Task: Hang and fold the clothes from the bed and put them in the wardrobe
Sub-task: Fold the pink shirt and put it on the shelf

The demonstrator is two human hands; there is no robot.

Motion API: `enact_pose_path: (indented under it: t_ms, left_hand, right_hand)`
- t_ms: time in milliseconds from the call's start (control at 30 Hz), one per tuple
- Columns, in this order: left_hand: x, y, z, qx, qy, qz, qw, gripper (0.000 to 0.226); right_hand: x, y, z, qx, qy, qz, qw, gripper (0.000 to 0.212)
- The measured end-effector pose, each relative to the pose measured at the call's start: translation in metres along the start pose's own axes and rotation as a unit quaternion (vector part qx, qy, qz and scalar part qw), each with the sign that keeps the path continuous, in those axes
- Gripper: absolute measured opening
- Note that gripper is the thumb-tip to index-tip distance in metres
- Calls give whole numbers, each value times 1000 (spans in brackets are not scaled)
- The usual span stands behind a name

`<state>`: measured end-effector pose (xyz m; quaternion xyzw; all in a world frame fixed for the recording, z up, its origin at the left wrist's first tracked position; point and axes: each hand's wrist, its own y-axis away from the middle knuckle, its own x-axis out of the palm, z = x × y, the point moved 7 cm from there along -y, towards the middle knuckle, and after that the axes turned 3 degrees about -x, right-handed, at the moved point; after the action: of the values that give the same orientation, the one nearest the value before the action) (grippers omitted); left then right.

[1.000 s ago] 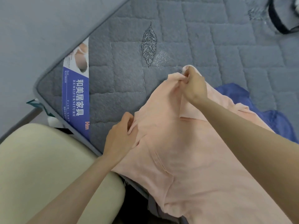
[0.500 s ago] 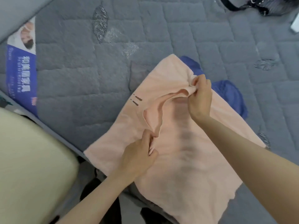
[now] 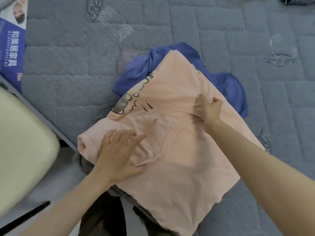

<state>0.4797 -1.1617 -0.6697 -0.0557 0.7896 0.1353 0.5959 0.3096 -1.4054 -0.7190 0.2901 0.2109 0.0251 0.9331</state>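
Grey mattress [image 3: 170,31] holds peach printed shirt [image 3: 179,167]: left hand [image 3: 117,155] flat, right hand [image 3: 210,110] pinching it.

A shirt [image 3: 179,167] is spread on the bed [image 3: 68,74], its far end laid over another garment [image 3: 136,72]. The left hand [image 3: 119,154] is laid on its left part; its collar is held further right by the right hand [image 3: 210,109]. A label [image 3: 10,53] lies at the bed's left edge.

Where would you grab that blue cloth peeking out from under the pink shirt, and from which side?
Probably the bunched folds of the blue cloth at its far-left edge, coming from the far side. That part lies bare and rumpled, easy to pinch; the rest is under the pink shirt.
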Motion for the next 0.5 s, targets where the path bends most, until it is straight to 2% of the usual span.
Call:
enact_pose_path:
  t_ms: [67,100,200,300,367,400,467,500]
  left_hand:
    - [-3,7,17,5,-44,36,998,76]
    - [-6,10,23,6,-59,46,997,75]
    - [-15,17,33,-18,-46,49,998,70]
    - [-24,20,30,-58,7,42,997,49]
    - [-23,20,16,-32,18,62,997,32]
    - [-19,21,8,-21,22,92,995,33]
    - [-9,21,-1,-17,33,141,989,53]
    - [-9,19,-3,-35,55,133,989,59]
  right_hand:
    - [14,-3,10,13,-13,2,1000,67]
    - [20,-3,16,4,-11,0,1000,70]
    - [28,0,39,-94,20,-25,995,40]
    - [15,9,54,-153,19,-66,986,43]
    - [0,8,48,-135,43,-79,987,41]
    - [-6,5,40,-103,54,-67,991,39]
    - [-15,2,22,-17,74,-33,997,45]
    - [-21,3,16,7,107,-39,993,50]
